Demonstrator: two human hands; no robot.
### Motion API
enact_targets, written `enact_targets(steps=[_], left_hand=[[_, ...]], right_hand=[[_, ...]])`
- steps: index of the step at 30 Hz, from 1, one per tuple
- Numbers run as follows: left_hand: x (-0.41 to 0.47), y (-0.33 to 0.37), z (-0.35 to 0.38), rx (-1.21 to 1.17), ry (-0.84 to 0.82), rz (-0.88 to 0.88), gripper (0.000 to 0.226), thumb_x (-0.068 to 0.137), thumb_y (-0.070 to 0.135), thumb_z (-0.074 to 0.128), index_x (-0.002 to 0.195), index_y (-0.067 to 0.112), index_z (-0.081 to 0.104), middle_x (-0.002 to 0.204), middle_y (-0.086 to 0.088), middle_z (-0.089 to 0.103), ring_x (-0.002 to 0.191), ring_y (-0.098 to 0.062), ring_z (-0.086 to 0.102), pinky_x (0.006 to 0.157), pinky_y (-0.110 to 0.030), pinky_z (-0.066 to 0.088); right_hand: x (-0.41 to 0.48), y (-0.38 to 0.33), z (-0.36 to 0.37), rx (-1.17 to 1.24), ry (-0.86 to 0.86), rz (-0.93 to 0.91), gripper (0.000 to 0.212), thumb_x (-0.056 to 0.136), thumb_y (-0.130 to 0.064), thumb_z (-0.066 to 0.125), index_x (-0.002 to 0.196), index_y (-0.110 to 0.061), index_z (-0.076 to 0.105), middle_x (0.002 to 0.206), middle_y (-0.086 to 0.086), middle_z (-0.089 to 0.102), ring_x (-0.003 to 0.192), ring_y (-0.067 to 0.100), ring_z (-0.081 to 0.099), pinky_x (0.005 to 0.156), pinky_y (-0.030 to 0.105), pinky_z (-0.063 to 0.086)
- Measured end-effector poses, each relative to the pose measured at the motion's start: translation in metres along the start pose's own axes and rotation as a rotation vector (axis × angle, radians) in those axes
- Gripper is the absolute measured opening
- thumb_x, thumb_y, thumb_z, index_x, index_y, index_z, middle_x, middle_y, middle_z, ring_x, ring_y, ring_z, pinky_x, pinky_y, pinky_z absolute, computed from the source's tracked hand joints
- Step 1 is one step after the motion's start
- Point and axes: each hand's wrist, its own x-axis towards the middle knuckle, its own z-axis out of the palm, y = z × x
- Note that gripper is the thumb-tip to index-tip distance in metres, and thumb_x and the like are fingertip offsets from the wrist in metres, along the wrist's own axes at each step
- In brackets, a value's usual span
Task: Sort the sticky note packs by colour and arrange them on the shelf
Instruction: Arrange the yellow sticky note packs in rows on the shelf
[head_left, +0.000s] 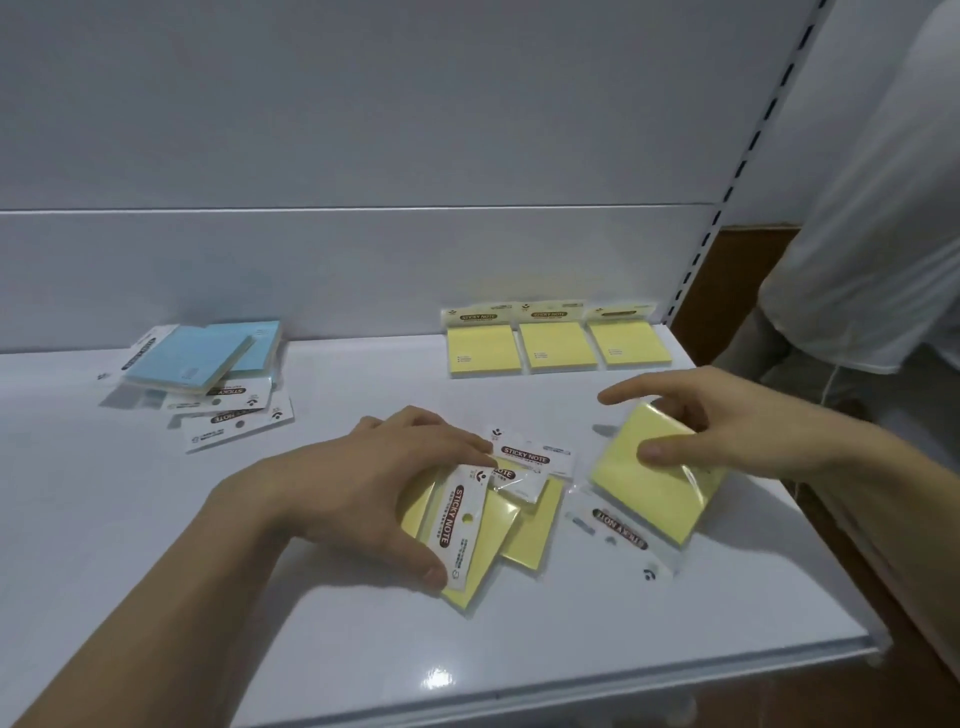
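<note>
So the left hand (395, 478) is clamped over the yellow pile (498, 525) mid-shelf. Its fingers curl over the top and the thumb hooks the near edge of the front pack, and the packs are fanned out messily with headers pointing every which way. The right hand (727, 431) pinches a single yellow pack (660, 499) just right of the pile, thumb on its top face and index finger sticking out straight. That pack's tilted with the header end toward the camera, and I can't tell if it touches the shelf (363, 649). A tidy row of three (558, 340) yellow ones sits against the back wall on the right. The blue pile (208, 358) is well off to the left, kinda sloppy. There's another person (883, 208) in a white shirt at the far right.
</note>
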Motion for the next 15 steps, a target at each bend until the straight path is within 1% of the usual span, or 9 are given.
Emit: enact_targets(steps=[2, 3, 5, 6, 8, 10, 12, 13, 15], left_hand=[[0.002, 0.005, 0.002, 0.016, -0.009, 0.031, 0.096, 0.069, 0.065, 0.080, 0.148, 0.055, 0.026, 0.134, 0.050, 0.019, 0.122, 0.029, 0.009, 0.110, -0.022, 0.025], [0.003, 0.006, 0.002, 0.024, -0.007, 0.044, 0.096, 0.070, 0.065, 0.079, 0.149, 0.054, 0.025, 0.133, 0.051, 0.019, 0.122, 0.030, 0.010, 0.111, -0.023, 0.024], [0.004, 0.006, 0.002, 0.035, -0.007, 0.055, 0.096, 0.072, 0.067, 0.077, 0.150, 0.052, 0.024, 0.133, 0.052, 0.018, 0.123, 0.028, 0.013, 0.114, -0.025, 0.023], [0.004, 0.005, 0.002, 0.032, 0.001, 0.058, 0.097, 0.072, 0.068, 0.076, 0.151, 0.051, 0.023, 0.139, 0.048, 0.020, 0.127, 0.024, 0.017, 0.116, -0.026, 0.024], [0.003, 0.000, -0.001, -0.015, 0.045, 0.059, 0.100, 0.071, 0.068, 0.077, 0.152, 0.050, 0.022, 0.151, 0.037, 0.023, 0.136, 0.011, 0.024, 0.117, -0.028, 0.029], [-0.003, -0.009, -0.007, -0.106, 0.100, 0.029, 0.103, 0.068, 0.065, 0.082, 0.151, 0.051, 0.025, 0.149, 0.034, 0.030, 0.135, 0.012, 0.031, 0.109, -0.019, 0.036], [-0.013, -0.020, -0.014, -0.152, 0.122, -0.034, 0.100, 0.063, 0.060, 0.088, 0.145, 0.055, 0.032, 0.138, 0.034, 0.041, 0.127, 0.016, 0.039, 0.098, -0.011, 0.039], [-0.018, -0.026, -0.016, -0.145, 0.119, -0.068, 0.096, 0.061, 0.057, 0.090, 0.141, 0.055, 0.037, 0.132, 0.032, 0.047, 0.123, 0.015, 0.042, 0.095, -0.012, 0.041], [-0.023, -0.035, -0.019, -0.117, 0.107, -0.114, 0.084, 0.061, 0.052, 0.092, 0.132, 0.052, 0.048, 0.122, 0.027, 0.055, 0.116, 0.009, 0.048, 0.096, -0.020, 0.045]], right_hand=[[-0.001, 0.002, -0.006, 0.117, 0.169, -0.044, 0.031, 0.093, -0.014, 0.069, 0.118, -0.033, 0.068, 0.103, 0.007, 0.070, 0.087, 0.016, 0.071, 0.074, 0.030, 0.054], [0.001, 0.003, -0.007, 0.209, 0.245, -0.035, 0.024, 0.093, -0.010, 0.068, 0.110, -0.027, 0.069, 0.098, 0.013, 0.068, 0.083, 0.021, 0.068, 0.072, 0.033, 0.052], [0.011, 0.001, -0.002, 0.410, 0.323, -0.002, 0.014, 0.093, -0.002, 0.065, 0.098, -0.015, 0.062, 0.089, 0.014, 0.063, 0.076, 0.021, 0.064, 0.067, 0.034, 0.050], [0.018, -0.001, 0.002, 0.476, 0.341, -0.009, 0.016, 0.092, 0.002, 0.064, 0.094, -0.013, 0.058, 0.084, 0.013, 0.061, 0.074, 0.020, 0.062, 0.065, 0.035, 0.050], [0.033, -0.007, 0.015, 0.583, 0.370, -0.038, 0.022, 0.089, 0.008, 0.065, 0.091, -0.011, 0.053, 0.074, 0.010, 0.060, 0.073, 0.022, 0.062, 0.063, 0.037, 0.058], [0.049, -0.015, 0.029, 0.667, 0.386, -0.058, 0.027, 0.086, 0.012, 0.067, 0.091, -0.010, 0.051, 0.063, 0.004, 0.060, 0.072, 0.023, 0.064, 0.063, 0.038, 0.063], [0.064, -0.021, 0.042, 0.632, 0.414, -0.071, 0.029, 0.085, 0.009, 0.071, 0.091, -0.011, 0.051, 0.055, -0.003, 0.058, 0.069, 0.021, 0.065, 0.070, 0.040, 0.063], [0.070, -0.023, 0.048, 0.576, 0.436, -0.070, 0.029, 0.084, 0.006, 0.074, 0.091, -0.012, 0.052, 0.054, -0.005, 0.058, 0.067, 0.019, 0.064, 0.073, 0.040, 0.062], [0.081, -0.028, 0.057, 0.477, 0.474, -0.050, 0.029, 0.082, -0.001, 0.080, 0.093, -0.012, 0.055, 0.057, -0.004, 0.061, 0.062, 0.015, 0.063, 0.067, 0.034, 0.059]])
